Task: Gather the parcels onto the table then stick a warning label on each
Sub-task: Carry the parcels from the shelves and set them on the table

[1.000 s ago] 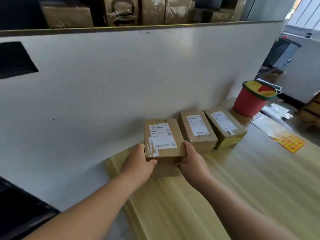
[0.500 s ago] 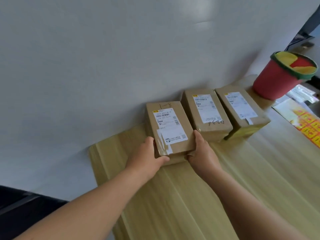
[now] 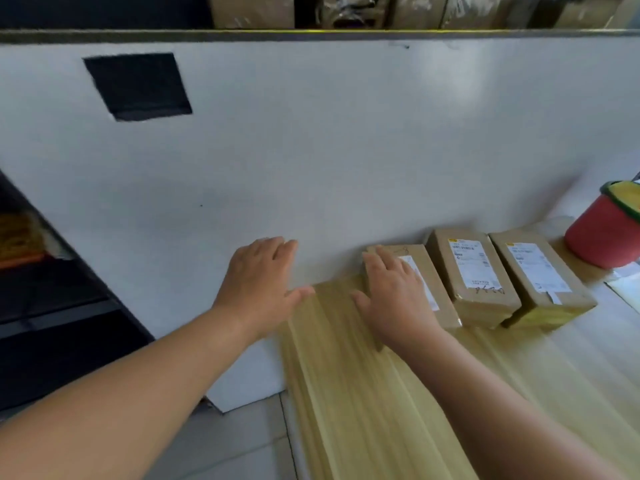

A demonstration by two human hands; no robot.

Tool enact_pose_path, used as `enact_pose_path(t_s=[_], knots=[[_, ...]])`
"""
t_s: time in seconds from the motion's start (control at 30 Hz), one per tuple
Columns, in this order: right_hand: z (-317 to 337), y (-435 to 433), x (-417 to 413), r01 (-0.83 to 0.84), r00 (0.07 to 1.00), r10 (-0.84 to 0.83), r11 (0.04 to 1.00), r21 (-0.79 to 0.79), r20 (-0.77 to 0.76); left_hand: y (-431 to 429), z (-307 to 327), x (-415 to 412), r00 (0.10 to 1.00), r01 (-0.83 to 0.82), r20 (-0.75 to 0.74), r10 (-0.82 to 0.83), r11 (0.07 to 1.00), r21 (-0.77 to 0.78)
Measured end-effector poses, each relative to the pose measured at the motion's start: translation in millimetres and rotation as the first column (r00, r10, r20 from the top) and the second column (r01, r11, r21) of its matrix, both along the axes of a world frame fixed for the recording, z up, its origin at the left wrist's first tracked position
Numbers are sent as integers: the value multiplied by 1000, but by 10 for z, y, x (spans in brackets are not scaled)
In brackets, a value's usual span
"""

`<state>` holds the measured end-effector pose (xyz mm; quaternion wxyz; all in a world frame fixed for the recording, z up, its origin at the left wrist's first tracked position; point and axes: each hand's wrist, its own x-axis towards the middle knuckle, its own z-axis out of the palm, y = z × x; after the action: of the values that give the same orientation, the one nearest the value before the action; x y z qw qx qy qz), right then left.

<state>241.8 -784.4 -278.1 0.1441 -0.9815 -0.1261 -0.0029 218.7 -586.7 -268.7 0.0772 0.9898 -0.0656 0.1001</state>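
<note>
- The left hand (image 3: 258, 282) was spread flat, palm down, fingers released and holding nothing; it was in front of the white wall (image 3: 311, 161), off the table's near-left corner.
- Its thumb pointed right, its tip just over the left edge of the table (image 3: 363, 393).
- The right hand (image 3: 394, 296) was likewise flat and released, gripping nothing (whether the palm pressed down or merely hovered could not be told).
- Under the right fingers lay the left parcel (image 3: 440, 299), a brown box flat on the table against the wall; the fingers covered most of its white label, and only a strip showed to their right.
- Just right of those fingers sat the middle parcel (image 3: 472, 275), touching or nearly touching the left one, label up, with handwriting near its front edge.
- Further right of the fingers was the right parcel (image 3: 540, 275), just beside the middle one, label up too, turned at a slight angle.
- All three parcels stood in a row along the wall, well apart from the left fingers.
- Beyond the row, far right of both hands, stood a red bucket (image 3: 606, 233) with a green rim and something yellow inside.
- Above the fingers, over the wall's top edge, were more cardboard boxes (image 3: 252, 10) (blurred).
- Up and left of the left fingers was a dark rectangular hole (image 3: 138, 86) in the wall.
</note>
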Motion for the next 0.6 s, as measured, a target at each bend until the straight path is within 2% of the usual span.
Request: enact_pose_path(t_s=[0.23,0.4,0.6], knots=[[767,1327,-583,-244,955,241,970,-3,173,1310,759,-983,976,-149,165,142,988,31],[1229,2359,-1296,-356,895,357,933,-54,269,2239,1264,-1930,919,-254,320,230,967,34],[1720,3570,-2144,-462,797,443,885,-59,411,3383,1679,-3023,856,-394,392,338,916,70]])
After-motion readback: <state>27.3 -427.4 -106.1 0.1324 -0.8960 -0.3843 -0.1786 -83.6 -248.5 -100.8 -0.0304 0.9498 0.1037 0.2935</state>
